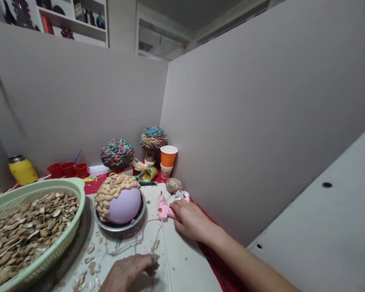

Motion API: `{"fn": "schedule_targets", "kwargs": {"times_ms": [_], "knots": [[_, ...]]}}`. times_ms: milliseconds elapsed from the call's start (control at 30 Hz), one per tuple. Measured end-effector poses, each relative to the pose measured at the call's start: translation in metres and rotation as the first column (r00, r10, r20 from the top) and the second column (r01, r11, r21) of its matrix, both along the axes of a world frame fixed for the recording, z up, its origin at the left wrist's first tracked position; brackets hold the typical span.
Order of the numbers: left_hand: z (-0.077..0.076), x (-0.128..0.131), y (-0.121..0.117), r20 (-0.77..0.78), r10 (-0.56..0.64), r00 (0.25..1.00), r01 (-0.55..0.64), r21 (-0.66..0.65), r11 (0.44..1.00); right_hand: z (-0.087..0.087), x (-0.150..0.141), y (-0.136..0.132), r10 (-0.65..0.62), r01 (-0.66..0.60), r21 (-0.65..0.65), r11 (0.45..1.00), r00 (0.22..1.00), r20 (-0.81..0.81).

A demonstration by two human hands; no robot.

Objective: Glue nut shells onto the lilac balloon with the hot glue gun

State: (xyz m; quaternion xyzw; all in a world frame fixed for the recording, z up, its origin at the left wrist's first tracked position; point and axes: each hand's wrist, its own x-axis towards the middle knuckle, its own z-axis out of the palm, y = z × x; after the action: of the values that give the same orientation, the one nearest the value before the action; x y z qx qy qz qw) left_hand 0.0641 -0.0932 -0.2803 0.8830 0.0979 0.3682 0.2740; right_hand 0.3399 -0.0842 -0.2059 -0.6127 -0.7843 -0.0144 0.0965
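My right hand (191, 219) rests on the table with its fingers closed round the handle of a pink glue gun (163, 209) that lies on the white work surface. My left hand (128, 273) sits at the bottom edge, fingers pinched together on something small I cannot make out, near loose shell pieces (90, 259). Between and beyond the hands, a lilac balloon (124, 205) stands in a metal bowl (121, 226), its upper left side covered with glued peanut shells (111, 192).
A pale green basket (67, 239) full of shells fills the left. At the back stand two coloured shell balls (117, 153), an orange cup (168, 156), red cups (68, 169), a yellow jar (22, 170) and a twine ball (173, 185). Grey partition walls enclose the table.
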Motion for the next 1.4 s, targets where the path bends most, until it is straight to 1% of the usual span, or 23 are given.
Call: {"fn": "schedule_targets", "kwargs": {"times_ms": [100, 167, 267, 333, 433, 533, 633, 700, 733, 800, 867, 933, 967, 1033, 1100, 1167, 1233, 1300, 1400], "knots": [[0.016, -0.009, -0.006, 0.08, 0.108, 0.991, -0.106, -0.024, 0.994, -0.007, -0.001, 0.003, -0.034, 0.035, -0.054, 0.998, 0.999, 0.027], [0.029, -0.013, -0.012, 0.07, 0.197, 0.978, -0.193, -0.058, 0.98, -0.011, -0.001, 0.006, -0.054, 0.056, -0.078, 0.995, 0.998, 0.029], [0.039, -0.014, -0.019, 0.084, 0.233, 0.969, -0.229, -0.053, 0.972, -0.014, -0.002, 0.008, -0.068, 0.068, -0.098, 0.993, 0.998, 0.002], [0.039, -0.013, -0.022, 0.073, 0.225, 0.972, -0.222, -0.049, 0.974, -0.015, -0.003, 0.007, -0.072, 0.068, -0.1, 0.993, 0.997, -0.036], [0.035, -0.012, -0.023, 0.051, 0.202, 0.978, -0.2, -0.045, 0.979, -0.017, -0.004, 0.005, -0.066, 0.057, -0.073, 0.996, 0.99, -0.123], [0.032, -0.012, -0.023, 0.06, 0.202, 0.978, -0.199, -0.048, 0.979, -0.02, -0.003, 0.0, -0.041, 0.043, 0.004, 0.999, 0.966, -0.254], [0.033, -0.01, -0.025, 0.054, 0.204, 0.978, -0.201, -0.06, 0.978, -0.018, 0.001, -0.009, 0.0, 0.058, 0.12, 0.991, 0.898, -0.44], [0.037, -0.009, -0.026, 0.032, 0.201, 0.979, -0.198, -0.069, 0.978, -0.011, 0.003, -0.014, 0.043, 0.102, 0.207, 0.973, 0.802, -0.596], [0.039, -0.008, -0.027, 0.015, 0.197, 0.98, -0.195, -0.073, 0.978, -0.006, 0.004, -0.016, 0.071, 0.136, 0.248, 0.959, 0.733, -0.677], [0.043, -0.007, -0.028, -0.02, 0.194, 0.981, -0.195, -0.079, 0.978, 0.006, 0.003, -0.016, 0.126, 0.211, 0.285, 0.935, 0.553, -0.824], [0.046, -0.007, -0.029, -0.046, 0.203, 0.978, -0.206, -0.074, 0.976, 0.017, -0.004, -0.013, 0.166, 0.232, 0.261, 0.937, 0.363, -0.917], [0.048, -0.009, -0.028, -0.057, 0.215, 0.975, -0.218, -0.051, 0.975, 0.027, -0.016, -0.006, 0.158, 0.202, 0.196, 0.96, 0.192, -0.969], [0.048, -0.01, -0.028, -0.058, 0.211, 0.976, -0.213, -0.027, 0.977, 0.03, -0.024, -0.001, 0.137, 0.167, 0.157, 0.973, 0.124, -0.983], [0.047, -0.013, -0.024, -0.05, 0.18, 0.982, -0.178, 0.048, 0.983, 0.034, -0.039, 0.01, 0.105, 0.117, 0.105, 0.988, 0.011, -0.994], [0.044, -0.015, -0.018, -0.057, 0.137, 0.989, -0.128, 0.129, 0.983, 0.037, -0.051, 0.024, 0.092, 0.086, 0.085, 0.993, -0.079, -0.993], [0.042, -0.016, -0.012, -0.077, 0.15, 0.986, -0.135, 0.17, 0.976, 0.041, -0.06, 0.04, 0.101, 0.076, 0.09, 0.993, -0.16, -0.982], [0.04, -0.018, -0.005, -0.103, 0.226, 0.969, -0.208, 0.163, 0.965, 0.047, -0.067, 0.058, 0.12, 0.079, 0.105, 0.991, -0.23, -0.966], [0.038, -0.02, 0.001, -0.12, 0.33, 0.936, -0.312, 0.143, 0.939, 0.053, -0.072, 0.075, 0.141, 0.082, 0.123, 0.989, -0.288, -0.947], [0.034, -0.022, 0.008, -0.152, 0.427, 0.892, -0.411, 0.122, 0.903, 0.058, -0.082, 0.095, 0.153, 0.069, 0.138, 0.988, -0.351, -0.924]]}}
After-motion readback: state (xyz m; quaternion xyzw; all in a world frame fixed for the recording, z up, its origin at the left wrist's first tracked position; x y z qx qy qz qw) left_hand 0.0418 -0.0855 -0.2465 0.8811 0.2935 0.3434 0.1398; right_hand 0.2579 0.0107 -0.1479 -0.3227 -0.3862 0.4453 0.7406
